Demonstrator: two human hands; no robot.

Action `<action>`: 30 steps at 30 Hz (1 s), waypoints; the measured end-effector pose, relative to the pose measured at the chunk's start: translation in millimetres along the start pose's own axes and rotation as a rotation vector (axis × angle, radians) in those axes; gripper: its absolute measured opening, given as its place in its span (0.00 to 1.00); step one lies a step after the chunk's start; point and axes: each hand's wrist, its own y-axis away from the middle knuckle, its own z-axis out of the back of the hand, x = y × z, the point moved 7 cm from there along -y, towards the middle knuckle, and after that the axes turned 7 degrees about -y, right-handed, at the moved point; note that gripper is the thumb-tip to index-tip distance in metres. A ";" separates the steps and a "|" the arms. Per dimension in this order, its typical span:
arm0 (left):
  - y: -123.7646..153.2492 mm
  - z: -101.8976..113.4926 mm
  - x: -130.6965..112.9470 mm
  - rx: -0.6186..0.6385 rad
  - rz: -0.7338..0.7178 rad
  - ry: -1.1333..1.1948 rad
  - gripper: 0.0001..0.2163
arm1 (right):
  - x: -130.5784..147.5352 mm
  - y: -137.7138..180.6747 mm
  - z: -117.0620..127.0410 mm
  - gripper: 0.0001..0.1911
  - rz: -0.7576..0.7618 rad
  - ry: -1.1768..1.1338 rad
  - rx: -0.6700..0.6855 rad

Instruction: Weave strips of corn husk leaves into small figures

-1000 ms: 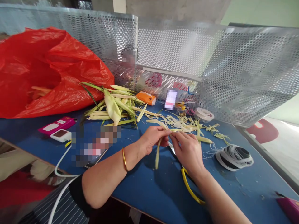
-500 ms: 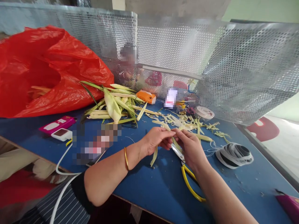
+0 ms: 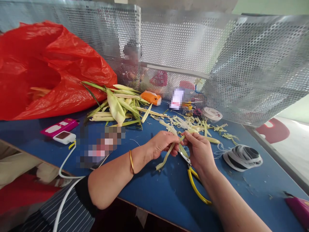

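Between my two hands is a pale green corn husk strip (image 3: 166, 158), its loose end hanging down to the left. My left hand (image 3: 166, 144) pinches it with thumb and fingers. Close on the other side, my right hand (image 3: 196, 146) grips the same strip between thumb and forefinger. Yellow-handled scissors (image 3: 196, 187) lie on the table, their blades partly under the right hand. Just beyond the hands are scattered husk scraps (image 3: 185, 124). A pile of corn husks (image 3: 118, 108) sits further left.
A red plastic bag (image 3: 79, 71) fills the back left of the blue table (image 3: 149, 190). Right of my hands stands a spool of thin cord (image 3: 242, 158). A phone (image 3: 98, 151), a white device (image 3: 64, 137) with a cable and an orange packet (image 3: 151, 98) lie about. Perforated metal panels (image 3: 173, 42) close the back.
The husk strip's loose end now hangs longer and further out in front of my left fingers. Both hands stay close together, and the view has shifted slightly.
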 end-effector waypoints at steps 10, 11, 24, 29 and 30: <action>-4.1 3.4 0.1 -0.006 -0.028 0.096 0.12 | 6.7 -4.7 3.6 0.17 0.018 0.104 0.029; -4.1 3.7 -0.5 -0.017 -0.038 0.090 0.11 | 8.5 -4.9 3.7 0.17 0.020 0.118 0.027; -2.4 21.0 -9.9 -0.211 -0.067 0.206 0.07 | 16.1 -1.9 -12.0 0.12 0.110 0.589 0.292; -1.3 19.9 -11.4 -0.271 -0.117 0.135 0.08 | 11.6 -2.1 -11.5 0.13 0.122 0.596 0.276; -1.2 18.6 -11.5 -0.272 -0.129 0.129 0.08 | 10.5 -2.0 -11.1 0.14 0.101 0.553 0.268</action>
